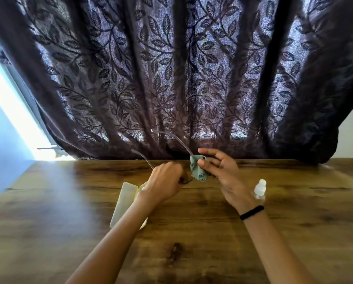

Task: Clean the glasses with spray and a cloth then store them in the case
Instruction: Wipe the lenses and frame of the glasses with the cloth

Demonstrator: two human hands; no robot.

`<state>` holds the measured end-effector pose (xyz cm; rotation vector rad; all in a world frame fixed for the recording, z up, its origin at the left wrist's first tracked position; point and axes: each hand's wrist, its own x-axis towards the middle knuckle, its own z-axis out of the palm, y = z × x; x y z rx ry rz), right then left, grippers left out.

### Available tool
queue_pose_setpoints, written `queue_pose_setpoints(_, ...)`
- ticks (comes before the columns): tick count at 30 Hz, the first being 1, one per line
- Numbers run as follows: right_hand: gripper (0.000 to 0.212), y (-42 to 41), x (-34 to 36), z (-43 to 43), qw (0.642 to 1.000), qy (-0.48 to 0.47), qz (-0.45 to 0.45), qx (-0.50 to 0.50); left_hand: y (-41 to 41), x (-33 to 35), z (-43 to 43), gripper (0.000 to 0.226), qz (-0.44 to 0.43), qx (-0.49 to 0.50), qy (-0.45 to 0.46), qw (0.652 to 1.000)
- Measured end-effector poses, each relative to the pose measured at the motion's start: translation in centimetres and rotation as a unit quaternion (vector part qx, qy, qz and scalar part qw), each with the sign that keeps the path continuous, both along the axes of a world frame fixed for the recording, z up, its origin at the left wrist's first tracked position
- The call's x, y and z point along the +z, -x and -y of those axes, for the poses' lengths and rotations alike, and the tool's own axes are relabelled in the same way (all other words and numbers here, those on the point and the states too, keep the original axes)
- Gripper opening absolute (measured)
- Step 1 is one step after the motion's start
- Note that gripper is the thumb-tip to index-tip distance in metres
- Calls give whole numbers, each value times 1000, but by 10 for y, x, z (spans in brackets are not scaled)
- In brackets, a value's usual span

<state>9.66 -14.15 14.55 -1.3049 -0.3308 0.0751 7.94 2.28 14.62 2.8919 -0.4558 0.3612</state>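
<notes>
My left hand (165,181) is closed around one side of the glasses (172,138), held above the table with both thin temple arms pointing up and away toward the curtain. My right hand (220,171) pinches a grey-green cloth (198,168) around the other lens; the lenses themselves are mostly hidden by cloth and fingers. A cream case (123,201) lies open on the table under my left forearm, partly covered by it. A small clear spray bottle (259,190) with a white cap stands just right of my right wrist.
The wooden table (192,232) runs to a far edge under a dark leaf-patterned curtain (171,78). A bright window strip and a pale wall are at the left. A black band circles my right wrist.
</notes>
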Motion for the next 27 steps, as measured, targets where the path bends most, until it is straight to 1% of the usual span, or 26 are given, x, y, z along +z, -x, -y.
queue_pose_setpoints(1, 33, -1, 0, -1, 1000, -23, -9, -10, 0, 0, -1, 10, -9, -8, 22, 1000)
queue_pose_setpoints(3, 33, -4, 1, 1, 994, -100, -45, -30, -1, 1, -4, 5, -36, -29, 80, 996)
queue_pose_setpoints(5, 31, -7, 3, 5, 984, -162, -62, -47, -2, 2, -9, 5, -66, -53, 167, 982)
queue_pose_setpoints(8, 28, -9, 3, 9, 981, -175, -61, -64, -3, 5, -15, 8, -74, -75, 311, 944)
queue_pose_setpoints(10, 30, -8, -1, 10, 981, -170, -65, -73, 0, 7, -16, 7, -74, -85, 406, 907)
queue_pose_setpoints(11, 31, -8, -3, 10, 980, -169, -69, -75, 1, 8, -17, 10, -80, -91, 452, 884)
queue_pose_setpoints(13, 33, -7, -6, 11, 980, -168, -73, -74, 4, 9, -17, 18, -99, -96, 542, 829)
queue_pose_setpoints(15, 35, -7, -9, 11, 981, -164, -69, -72, 5, 7, -19, 16, -115, -96, 621, 770)
queue_pose_setpoints(17, 36, -6, -10, 11, 985, -147, -57, -76, 5, 5, -23, 8, -115, -97, 670, 727)
queue_pose_setpoints(18, 37, -6, -9, 11, 987, -130, -46, -80, 4, 3, -25, 9, -112, -102, 695, 702)
queue_pose_setpoints(21, 42, -4, -7, 10, 994, -57, -2, -92, 3, 5, -28, 6, -122, -131, 769, 614)
queue_pose_setpoints(22, 40, -3, -5, 9, 995, -38, 12, -92, 2, 7, -28, 10, -127, -143, 785, 590)
queue_pose_setpoints(23, 37, -2, -4, 8, 995, -25, 27, -89, 2, 8, -27, 19, -134, -152, 796, 571)
queue_pose_setpoints(25, 33, 1, 1, 4, 995, -10, 60, -83, 3, 10, -24, 31, -143, -159, 807, 551)
queue_pose_setpoints(27, 35, 4, 7, -1, 993, -9, 89, -76, 3, 11, -22, 27, -144, -157, 816, 538)
